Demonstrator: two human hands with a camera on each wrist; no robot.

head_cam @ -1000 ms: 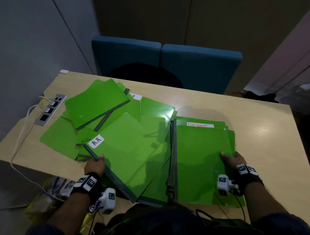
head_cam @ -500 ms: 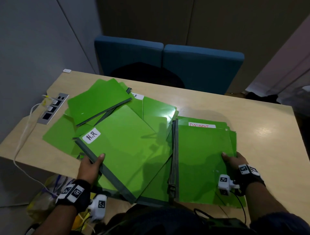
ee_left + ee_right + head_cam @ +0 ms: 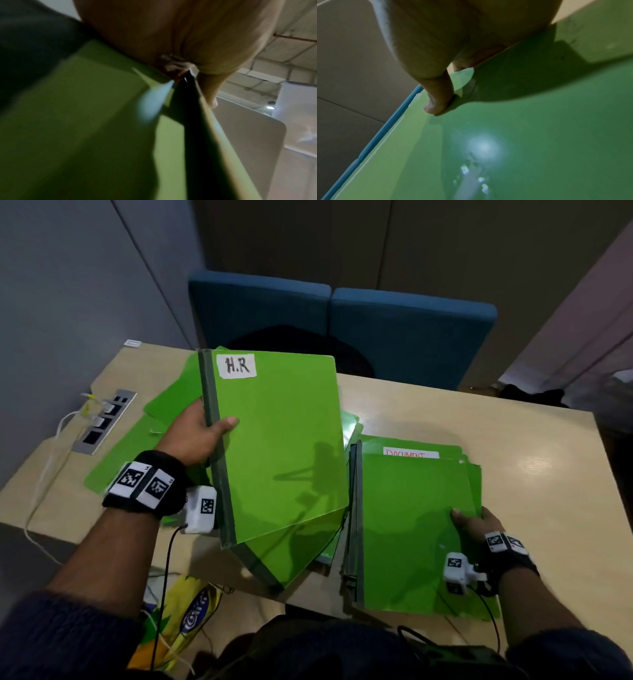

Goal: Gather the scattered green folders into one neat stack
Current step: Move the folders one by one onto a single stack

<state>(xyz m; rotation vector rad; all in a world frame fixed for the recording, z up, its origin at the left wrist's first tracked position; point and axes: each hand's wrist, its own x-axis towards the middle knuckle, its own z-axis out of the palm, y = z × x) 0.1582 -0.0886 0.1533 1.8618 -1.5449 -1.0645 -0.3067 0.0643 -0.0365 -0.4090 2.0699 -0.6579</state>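
left hand (image 3: 197, 433) gripping dark spine of h.r folder (image 3: 281, 446), thumb over front, lifted tilted above scattered green folders (image 3: 113, 460) on surface (image 3: 548, 474), right hand (image 3: 474, 523) thumb pressing on folder stack (image 3: 411, 525) at right, other fingers hidden

We hold the H.R folder (image 3: 281, 446) raised above the table (image 3: 513, 419), left of the stack (image 3: 411, 525) lying at our right. Loose folders (image 3: 164, 409) lie beneath and left of it; the socket strip (image 3: 102, 422) sits further left. Two chairs (image 3: 342, 316) stand behind the table.
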